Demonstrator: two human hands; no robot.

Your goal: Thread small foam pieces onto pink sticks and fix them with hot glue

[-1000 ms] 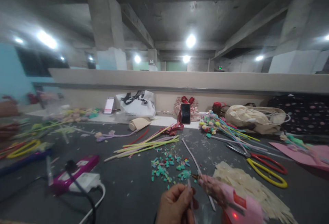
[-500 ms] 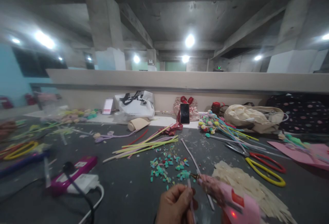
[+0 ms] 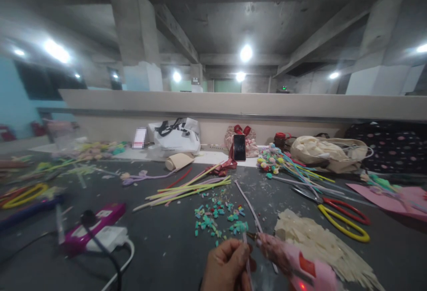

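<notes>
My left hand [image 3: 228, 262] is closed, thumb and fingers pinching a thin pale lilac stem [image 3: 247, 266]. Teal flower-like bits [image 3: 240, 227] sit at the stem's upper end, in front of the scattered teal pieces. A pink hot glue gun [image 3: 296, 255] with a lit red light comes in from the lower right, its metal nozzle close beside the stem just under the teal bits; whether they touch I cannot tell. My right hand [image 3: 291, 285] holds the glue gun, and most of it is hidden below the gun and the frame edge.
Small teal and coloured pieces [image 3: 218, 211] lie ahead. Yellow and lilac stems [image 3: 187, 191] lie behind them. At right are cream petal-like sheets [image 3: 320, 246] and scissors [image 3: 343, 228]. A magenta power strip [image 3: 96, 226] with cables lies left. A phone [image 3: 239, 147] stands at the back.
The glue gun's nozzle has shifted slightly downward, from beside the teal bits to the stem just under them. My left hand has hardly moved.
</notes>
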